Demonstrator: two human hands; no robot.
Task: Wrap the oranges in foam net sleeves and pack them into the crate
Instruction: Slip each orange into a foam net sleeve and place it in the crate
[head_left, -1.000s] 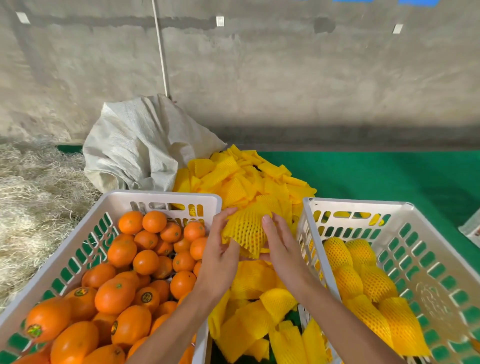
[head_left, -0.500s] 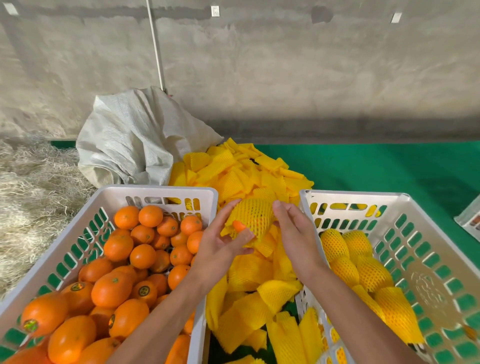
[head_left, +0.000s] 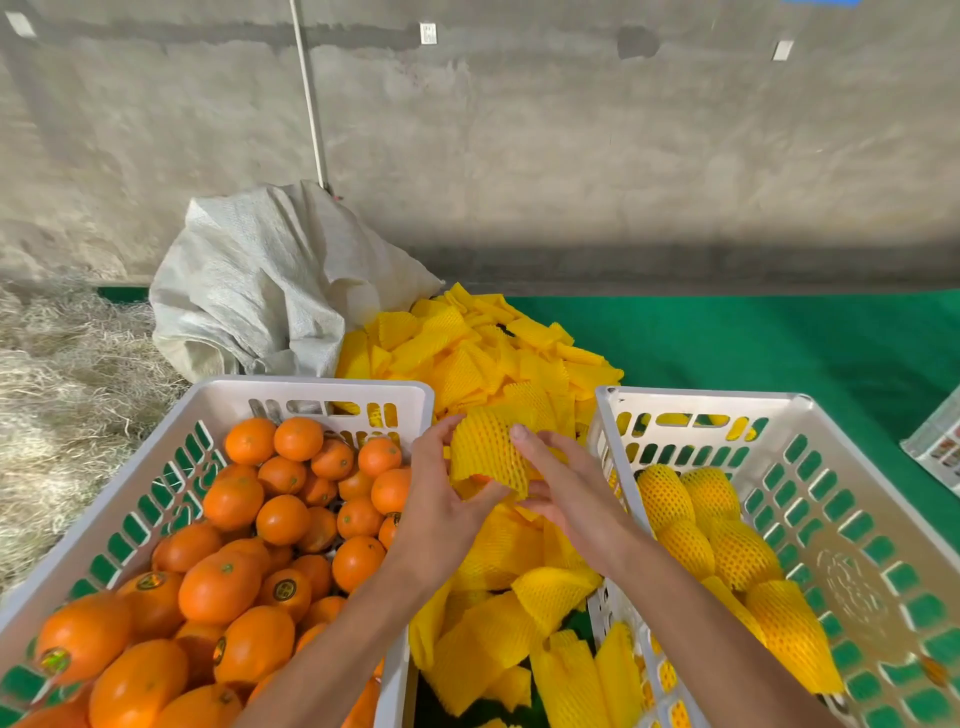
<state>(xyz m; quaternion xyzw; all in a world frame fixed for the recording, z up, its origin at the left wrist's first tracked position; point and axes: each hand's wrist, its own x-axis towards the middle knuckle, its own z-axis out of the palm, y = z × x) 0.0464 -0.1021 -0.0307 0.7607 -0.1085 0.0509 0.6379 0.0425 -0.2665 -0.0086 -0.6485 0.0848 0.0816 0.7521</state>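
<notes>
An orange (head_left: 480, 476), almost wholly covered by a yellow foam net sleeve (head_left: 485, 452), is held between the two hands above the gap between the two white crates; only a small strip of orange peel is seen at the sleeve's lower left edge. The left hand (head_left: 441, 499) is raised from the lower left, its thumb pressed under the sleeve's lower edge and its fingers curled round the far left side. The right hand (head_left: 566, 488) is brought in from the lower right, its forefinger laid over the top of the sleeve and its thumb tucked beneath, so the wrapped fruit is gripped from both sides. Both forearms are bare and angled inward. The left crate (head_left: 322, 392) is heaped with bare oranges (head_left: 283, 519). In the right crate (head_left: 701, 402) several sleeved oranges (head_left: 667, 499) are laid along its left side. A pile of loose foam sleeves (head_left: 478, 353) is spread between and behind the crates, beside a crumpled white woven sack (head_left: 260, 280) on the green mat (head_left: 779, 343).
</notes>
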